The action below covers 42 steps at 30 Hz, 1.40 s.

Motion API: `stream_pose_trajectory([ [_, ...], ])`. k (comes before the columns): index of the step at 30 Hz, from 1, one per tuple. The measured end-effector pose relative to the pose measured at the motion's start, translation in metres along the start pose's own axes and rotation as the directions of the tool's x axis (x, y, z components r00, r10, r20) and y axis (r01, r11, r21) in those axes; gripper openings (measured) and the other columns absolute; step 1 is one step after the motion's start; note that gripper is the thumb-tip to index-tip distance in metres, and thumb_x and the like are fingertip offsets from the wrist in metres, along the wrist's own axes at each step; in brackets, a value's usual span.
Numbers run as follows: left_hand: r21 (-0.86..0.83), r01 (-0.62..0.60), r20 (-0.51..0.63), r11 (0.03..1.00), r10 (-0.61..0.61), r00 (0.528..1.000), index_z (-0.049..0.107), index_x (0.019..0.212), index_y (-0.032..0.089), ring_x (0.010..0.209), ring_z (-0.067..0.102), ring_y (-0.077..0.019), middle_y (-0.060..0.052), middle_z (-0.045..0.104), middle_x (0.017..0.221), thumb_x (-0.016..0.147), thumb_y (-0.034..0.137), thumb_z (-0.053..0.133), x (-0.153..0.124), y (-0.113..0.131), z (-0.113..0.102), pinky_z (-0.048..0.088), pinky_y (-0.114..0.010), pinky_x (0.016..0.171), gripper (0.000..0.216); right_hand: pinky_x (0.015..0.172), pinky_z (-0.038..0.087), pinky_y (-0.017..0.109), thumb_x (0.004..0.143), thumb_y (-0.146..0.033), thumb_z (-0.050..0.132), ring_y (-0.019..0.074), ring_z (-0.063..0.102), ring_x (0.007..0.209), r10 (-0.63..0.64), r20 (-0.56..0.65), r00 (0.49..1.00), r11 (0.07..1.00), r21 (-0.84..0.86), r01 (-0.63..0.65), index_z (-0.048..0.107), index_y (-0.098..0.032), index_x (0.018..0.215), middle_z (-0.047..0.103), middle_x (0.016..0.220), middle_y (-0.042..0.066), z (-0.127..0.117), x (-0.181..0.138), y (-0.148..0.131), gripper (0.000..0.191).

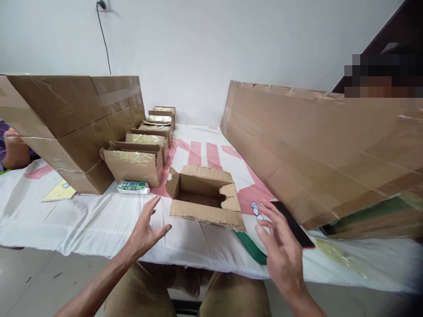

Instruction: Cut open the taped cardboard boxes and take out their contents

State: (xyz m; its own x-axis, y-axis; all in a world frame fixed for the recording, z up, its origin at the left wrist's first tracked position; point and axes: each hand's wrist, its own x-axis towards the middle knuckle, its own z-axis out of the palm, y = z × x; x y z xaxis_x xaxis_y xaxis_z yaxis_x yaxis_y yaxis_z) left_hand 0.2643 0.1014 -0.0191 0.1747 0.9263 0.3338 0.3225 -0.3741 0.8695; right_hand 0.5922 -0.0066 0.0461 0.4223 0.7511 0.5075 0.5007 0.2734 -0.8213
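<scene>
Left hand (145, 229): empty, fingers spread, just left of the open box (205, 196).
Right hand (280, 246): empty, fingers spread, just right of it.
Surface: the box sits on a white cloth (82, 220) with pink stripes, between large cartons (317, 154).
Room: white wall (198, 44), pale floor (33, 273).

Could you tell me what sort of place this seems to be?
Probably a makeshift packing spot indoors: a cloth-covered table, a row of small cardboard boxes, and big taped cartons on both sides.
</scene>
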Motion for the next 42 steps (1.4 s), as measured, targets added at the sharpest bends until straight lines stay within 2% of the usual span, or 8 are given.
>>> stream_pose_trajectory([
  [2,-0.145,0.046,0.075,0.988,-0.035,0.997,0.036,0.154,0.030,0.150,0.036,-0.0381,-0.016,0.036,0.162,0.072,0.054,0.082,0.018,0.013,0.012,0.045,-0.056,0.111,0.097,0.111,0.045,0.052,0.090,-0.055,0.065,0.0339,0.054,0.137,0.258,-0.011,0.966,0.960,0.116,-0.255,0.064,-0.026,0.133,0.061,0.145,0.012,0.001,0.016,0.027,0.052],
  [5,-0.336,0.098,0.164,0.937,-0.044,0.985,0.034,0.156,0.026,0.149,0.037,-0.0398,-0.017,0.042,0.160,0.066,0.062,0.084,0.044,0.035,0.032,0.044,-0.054,0.112,0.110,0.109,0.047,0.051,0.084,-0.069,0.066,0.0337,0.053,0.138,0.440,0.180,0.880,0.838,0.270,-0.474,0.062,-0.028,0.136,0.061,0.146,0.011,0.022,0.034,0.049,0.067],
  [8,-0.391,0.151,0.146,0.908,-0.101,0.984,0.041,0.152,0.019,0.143,0.046,-0.0406,-0.020,0.048,0.155,0.063,0.067,0.083,0.054,0.051,0.054,0.042,-0.053,0.114,0.109,0.114,0.045,0.047,0.084,-0.066,0.069,0.0303,0.052,0.141,0.391,0.348,0.852,0.767,0.389,-0.510,0.060,-0.031,0.140,0.060,0.148,0.006,0.034,0.039,0.050,0.067],
  [13,-0.293,0.021,0.010,0.956,-0.019,1.000,0.051,0.144,0.022,0.143,0.047,-0.0358,-0.016,0.048,0.155,0.079,0.057,0.077,0.020,0.070,0.066,0.038,-0.052,0.118,0.078,0.120,0.037,0.045,0.091,-0.062,0.063,0.0273,0.048,0.144,0.354,0.311,0.882,0.784,0.416,-0.461,0.055,-0.034,0.146,0.059,0.150,0.003,0.006,0.014,0.040,0.062],
  [19,-0.161,0.041,-0.269,0.986,-0.084,0.960,0.059,0.133,0.025,0.141,0.050,-0.0337,-0.011,0.052,0.151,0.087,0.053,0.070,-0.029,0.075,0.020,0.046,-0.046,0.114,0.055,0.117,0.043,0.046,0.095,-0.061,0.058,0.0300,0.049,0.143,0.140,0.436,0.889,0.874,0.367,-0.318,0.048,-0.029,0.153,0.054,0.154,0.009,0.017,-0.015,0.009,0.067],
  [27,-0.199,0.194,-0.384,0.961,-0.259,0.886,0.054,0.138,0.021,0.116,0.067,-0.0298,-0.012,0.068,0.132,0.087,0.053,0.069,-0.056,0.045,-0.015,0.057,-0.044,0.099,0.063,0.110,0.051,0.044,0.101,-0.057,0.047,0.0282,0.055,0.138,0.076,0.599,0.797,0.935,0.235,-0.266,0.047,-0.027,0.152,0.054,0.154,0.009,0.064,-0.027,-0.005,0.058],
  [35,-0.033,0.121,-0.737,0.992,-0.106,0.668,0.043,0.150,0.024,0.127,0.059,-0.0304,-0.011,0.057,0.143,0.084,0.052,0.072,-0.038,0.033,-0.105,0.050,-0.043,0.109,0.077,0.099,0.056,0.041,0.094,-0.042,0.061,0.0299,0.055,0.134,-0.192,0.596,0.779,0.936,0.350,-0.037,0.036,-0.027,0.158,0.051,0.155,0.011,0.167,-0.007,-0.063,0.070],
  [42,-0.165,0.195,-0.572,0.967,-0.255,0.780,0.050,0.142,0.017,0.137,0.052,-0.0340,-0.016,0.058,0.144,0.086,0.060,0.066,-0.004,-0.034,-0.119,0.040,-0.050,0.118,0.073,0.090,0.060,0.041,0.083,-0.024,0.062,0.0268,0.064,0.122,-0.071,0.662,0.746,0.928,0.319,-0.195,0.038,-0.029,0.157,0.059,0.146,0.009,0.258,-0.009,-0.018,0.078],
])
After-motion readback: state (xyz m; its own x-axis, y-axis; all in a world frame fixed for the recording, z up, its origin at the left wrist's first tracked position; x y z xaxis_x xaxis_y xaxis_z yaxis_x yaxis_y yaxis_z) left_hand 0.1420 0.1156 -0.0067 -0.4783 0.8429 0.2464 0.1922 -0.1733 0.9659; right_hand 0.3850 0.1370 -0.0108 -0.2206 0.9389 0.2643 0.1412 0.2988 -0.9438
